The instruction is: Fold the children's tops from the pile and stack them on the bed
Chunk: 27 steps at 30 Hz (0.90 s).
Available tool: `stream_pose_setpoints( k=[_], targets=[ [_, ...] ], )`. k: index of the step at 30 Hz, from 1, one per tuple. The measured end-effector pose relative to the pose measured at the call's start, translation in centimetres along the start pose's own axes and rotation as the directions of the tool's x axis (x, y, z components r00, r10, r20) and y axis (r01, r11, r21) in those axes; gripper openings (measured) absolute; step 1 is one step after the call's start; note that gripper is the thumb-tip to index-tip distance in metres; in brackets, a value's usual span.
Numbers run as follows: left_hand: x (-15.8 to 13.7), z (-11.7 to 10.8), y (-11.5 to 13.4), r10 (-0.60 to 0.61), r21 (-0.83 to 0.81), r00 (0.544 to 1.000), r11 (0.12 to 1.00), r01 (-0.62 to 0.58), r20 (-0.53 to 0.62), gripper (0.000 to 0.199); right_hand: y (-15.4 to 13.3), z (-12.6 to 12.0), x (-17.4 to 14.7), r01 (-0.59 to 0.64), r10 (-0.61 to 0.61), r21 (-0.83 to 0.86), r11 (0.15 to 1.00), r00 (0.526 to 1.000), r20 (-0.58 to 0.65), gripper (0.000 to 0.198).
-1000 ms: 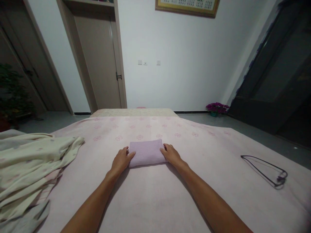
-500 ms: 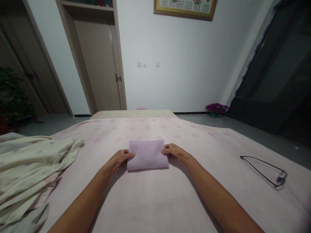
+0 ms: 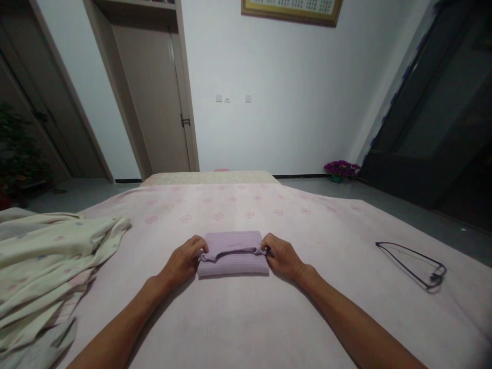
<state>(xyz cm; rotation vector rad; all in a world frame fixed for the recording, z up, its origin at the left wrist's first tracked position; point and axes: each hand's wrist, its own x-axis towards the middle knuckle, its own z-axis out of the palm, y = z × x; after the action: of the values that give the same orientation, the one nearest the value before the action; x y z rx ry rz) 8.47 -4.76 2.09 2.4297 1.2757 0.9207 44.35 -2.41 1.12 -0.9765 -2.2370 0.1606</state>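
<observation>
A lilac ribbed garment (image 3: 234, 264), folded into a small flat rectangle, lies on the pink sheet (image 3: 230, 323) in front of me. Its upper layer has a curved, slightly raised edge across the middle. My left hand (image 3: 191, 254) pinches that layer at the left side, fingers curled. At the right side my right hand (image 3: 282, 256) grips the same layer between thumb and fingers. What kind of garment it is I cannot tell.
A heap of cream patterned fabric (image 3: 49, 256) lies at the left. To the right rests a thin black frame, like a clothes hanger (image 3: 407, 264). Beyond the sheet's far edge is a pale beige surface (image 3: 211, 178). Purple flowers (image 3: 341, 168) stand by the wall.
Both hands now grip the garment's corners with more curled fingers. Its upper layer, flat and smooth before, shows a raised curved edge folded toward me. The view has tilted slightly.
</observation>
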Motion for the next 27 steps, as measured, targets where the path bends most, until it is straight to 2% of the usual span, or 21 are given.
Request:
stream_pose_setpoints(
  k=[4,6,8,10,13,15,19,23,25,27],
  targets=[
    [0.0,-0.5,0.6,-0.014,0.035,0.991,0.999,0.019,-0.134,0.037,-0.3,-1.0,0.8,-0.088,0.086,-0.005,0.996,0.984,-0.157,0.026],
    [0.4,-0.4,1.4,0.024,0.056,0.984,0.998,-0.014,-0.174,0.033,-1.0,-1.2,1.7,-0.093,0.092,0.005,0.996,0.976,-0.197,0.028],
    [0.7,0.1,2.1,0.098,0.094,0.984,0.992,-0.085,-0.15,0.031,-2.0,-1.1,2.2,-0.046,0.043,-0.017,0.999,0.989,-0.139,0.037],
    [0.7,0.8,2.5,0.188,0.138,0.979,0.975,-0.176,-0.076,0.04,-3.2,-0.5,2.3,0.012,-0.011,-0.068,0.998,1.0,0.016,0.051],
    [-0.1,1.6,2.8,0.263,0.161,0.963,0.95,-0.268,0.052,0.049,-4.7,0.4,1.4,0.081,-0.041,-0.127,0.989,0.955,0.294,0.059],
    [-0.9,1.6,3.0,0.253,0.154,0.964,0.952,-0.263,0.084,0.042,-5.4,0.7,0.6,0.109,-0.047,-0.144,0.984,0.924,0.379,0.059],
    [-1.7,1.2,3.7,0.232,0.153,0.971,0.959,-0.238,0.057,0.031,-6.1,0.3,-0.1,0.117,-0.056,-0.146,0.982,0.929,0.366,0.051],
    [-1.6,1.4,4.0,0.246,0.18,0.969,0.953,-0.245,0.018,0.026,-7.0,-0.1,0.8,0.045,-0.009,-0.125,0.991,0.961,0.277,0.034],
    [-1.6,1.7,4.0,0.259,0.192,0.966,0.948,-0.254,0.0,0.025,-7.7,0.2,1.6,0.013,0.021,-0.138,0.99,0.971,0.239,0.045],
    [-1.6,1.9,3.9,0.274,0.2,0.961,0.943,-0.264,-0.024,0.023,-8.5,1.0,2.3,0.014,0.027,-0.16,0.987,0.967,0.252,0.07]
  ],
)
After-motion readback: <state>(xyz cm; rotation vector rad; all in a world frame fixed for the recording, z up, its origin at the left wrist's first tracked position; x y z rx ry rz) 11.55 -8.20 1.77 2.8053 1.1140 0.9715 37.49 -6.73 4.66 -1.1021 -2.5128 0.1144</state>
